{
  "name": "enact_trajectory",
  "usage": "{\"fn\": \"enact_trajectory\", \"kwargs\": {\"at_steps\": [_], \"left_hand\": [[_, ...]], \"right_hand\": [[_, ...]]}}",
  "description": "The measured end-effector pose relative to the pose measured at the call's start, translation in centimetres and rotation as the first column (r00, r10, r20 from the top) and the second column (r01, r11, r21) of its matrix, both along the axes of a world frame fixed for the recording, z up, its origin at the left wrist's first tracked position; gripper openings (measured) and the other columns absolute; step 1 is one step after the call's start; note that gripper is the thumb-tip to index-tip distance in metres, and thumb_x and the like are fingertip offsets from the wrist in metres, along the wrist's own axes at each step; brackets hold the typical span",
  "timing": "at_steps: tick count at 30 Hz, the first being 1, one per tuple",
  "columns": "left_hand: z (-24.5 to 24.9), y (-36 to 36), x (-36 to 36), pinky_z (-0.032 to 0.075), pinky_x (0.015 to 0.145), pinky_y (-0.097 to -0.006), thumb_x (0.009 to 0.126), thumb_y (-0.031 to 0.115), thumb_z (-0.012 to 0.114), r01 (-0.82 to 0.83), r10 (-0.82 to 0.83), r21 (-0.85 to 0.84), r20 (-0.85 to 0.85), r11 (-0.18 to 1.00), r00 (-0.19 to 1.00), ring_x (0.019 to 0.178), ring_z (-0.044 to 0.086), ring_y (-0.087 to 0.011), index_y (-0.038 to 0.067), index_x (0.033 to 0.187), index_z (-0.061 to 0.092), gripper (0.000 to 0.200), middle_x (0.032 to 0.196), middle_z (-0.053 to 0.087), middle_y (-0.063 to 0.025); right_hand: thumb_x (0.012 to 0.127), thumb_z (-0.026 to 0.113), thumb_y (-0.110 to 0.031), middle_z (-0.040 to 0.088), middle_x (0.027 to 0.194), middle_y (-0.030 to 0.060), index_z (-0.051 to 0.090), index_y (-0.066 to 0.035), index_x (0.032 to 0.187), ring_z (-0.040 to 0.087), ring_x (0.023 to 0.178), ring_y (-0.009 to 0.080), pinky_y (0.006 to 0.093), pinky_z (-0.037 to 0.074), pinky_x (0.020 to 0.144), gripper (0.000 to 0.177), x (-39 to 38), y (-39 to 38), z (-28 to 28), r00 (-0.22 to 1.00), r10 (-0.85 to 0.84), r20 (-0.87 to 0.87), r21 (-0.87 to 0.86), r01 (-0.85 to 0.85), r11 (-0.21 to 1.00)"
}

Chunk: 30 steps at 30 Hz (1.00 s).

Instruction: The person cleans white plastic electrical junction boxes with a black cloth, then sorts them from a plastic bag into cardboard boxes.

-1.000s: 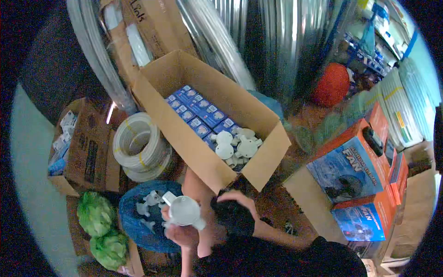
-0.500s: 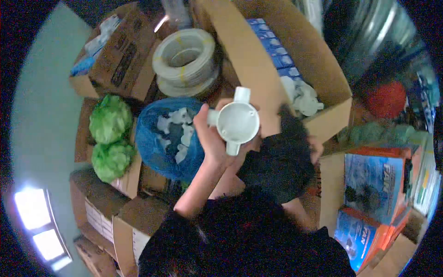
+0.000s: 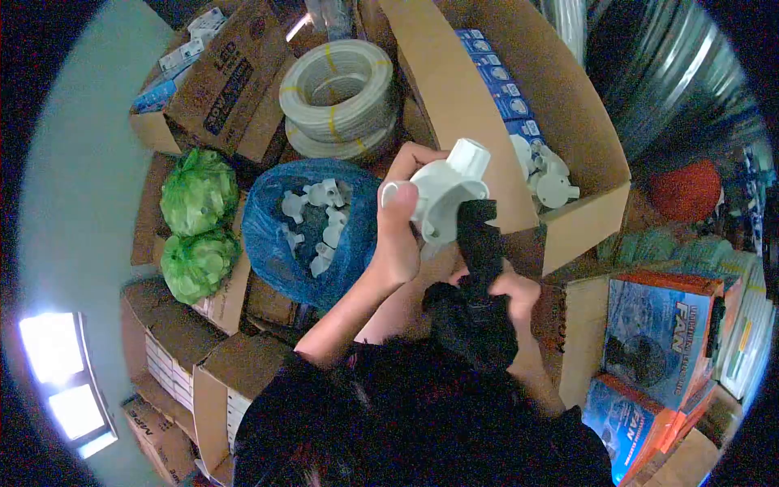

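My left hand (image 3: 396, 239) is closed around a white plastic conduit junction box (image 3: 442, 180), with the thumb over one of its round spouts. The box is tilted, its open side facing right and down. My right hand (image 3: 519, 294) grips a black cloth (image 3: 471, 329), which hangs in a bunch. A narrow upper part of the cloth reaches the right rim of the junction box; whether it goes inside cannot be told. Left of my left hand, a blue mesh-like bag (image 3: 264, 264) holds several similar white junction boxes (image 3: 324, 193).
Coiled white cable (image 3: 337, 89) lies behind the blue bag. Two green bags (image 3: 197, 195) sit at left. An open cardboard box (image 3: 588, 231) at upper right contains blue packs and white fittings. Fan boxes (image 3: 653, 333) stand at right, and cartons (image 3: 170, 341) at lower left.
The junction box has turned from facing me to tilting right and moved slightly right. The black cloth has shifted from a wide spread to a narrower bunch whose upper part meets the box's rim.
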<state>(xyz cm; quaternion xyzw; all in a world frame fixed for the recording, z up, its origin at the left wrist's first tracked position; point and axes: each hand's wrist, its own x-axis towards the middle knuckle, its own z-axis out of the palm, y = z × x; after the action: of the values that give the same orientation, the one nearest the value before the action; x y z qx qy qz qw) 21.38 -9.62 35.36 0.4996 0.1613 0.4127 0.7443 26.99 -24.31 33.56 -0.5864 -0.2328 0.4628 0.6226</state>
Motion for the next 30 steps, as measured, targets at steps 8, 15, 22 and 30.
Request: {"fn": "enact_trajectory", "kwargs": {"at_steps": [8, 15, 22, 30], "left_hand": [[-0.2, 0.0, -1.2, 0.043, 0.064, -0.0277, 0.073, 0.065, 0.040, 0.078, -0.029, 0.324, -0.155, 0.943, 0.988, 0.073, 0.054, -0.0163, -0.001, 0.097, 0.046, 0.071, 0.081, 0.057, -0.0120], [-2.1, -0.1, -2.4, 0.041, 0.068, -0.0272, 0.074, 0.061, 0.038, 0.026, -0.013, 0.136, -0.100, 0.990, 0.995, 0.076, 0.052, -0.0167, -0.002, 0.096, 0.046, 0.066, 0.083, 0.054, -0.0110], [0.1, -0.3, -2.5, 0.044, 0.072, -0.0326, 0.080, 0.048, 0.028, 0.176, -0.180, -0.070, -0.062, 0.982, 0.982, 0.078, 0.055, -0.0226, -0.001, 0.094, 0.043, 0.054, 0.088, 0.055, -0.0177], [-1.0, 0.3, -1.6, 0.039, 0.057, -0.0272, 0.083, 0.037, 0.028, 0.297, -0.309, -0.118, -0.096, 0.947, 0.946, 0.065, 0.049, -0.0133, 0.002, 0.078, 0.049, 0.041, 0.077, 0.053, -0.0077]], "right_hand": [[0.064, 0.054, 0.000, 0.044, 0.115, 0.0194, 0.039, -0.008, 0.106, 0.047, 0.098, 0.0395, 0.0409, 0.042, 0.079, 0.045, 0.5, 1.2, 2.1, 0.325, 0.331, 0.886, -0.298, -0.148, 0.943], [0.064, 0.057, 0.000, 0.049, 0.097, 0.0152, 0.042, -0.006, 0.100, 0.052, 0.092, 0.0272, 0.0306, 0.041, 0.080, 0.039, -2.6, 1.3, 1.2, 0.760, 0.250, 0.600, -0.039, -0.284, 0.958], [0.070, 0.057, -0.006, 0.044, 0.080, 0.0020, 0.040, -0.010, 0.092, 0.045, 0.075, 0.0099, 0.0219, 0.036, 0.066, 0.028, 0.8, 2.2, 2.6, 0.921, 0.186, 0.342, 0.121, -0.239, 0.963], [0.074, 0.054, -0.007, 0.041, 0.077, 0.0002, 0.038, -0.010, 0.090, 0.042, 0.071, 0.0084, 0.0207, 0.034, 0.062, 0.023, 0.7, 2.7, 3.3, 0.874, 0.420, 0.244, 0.071, -0.448, 0.891]]}}
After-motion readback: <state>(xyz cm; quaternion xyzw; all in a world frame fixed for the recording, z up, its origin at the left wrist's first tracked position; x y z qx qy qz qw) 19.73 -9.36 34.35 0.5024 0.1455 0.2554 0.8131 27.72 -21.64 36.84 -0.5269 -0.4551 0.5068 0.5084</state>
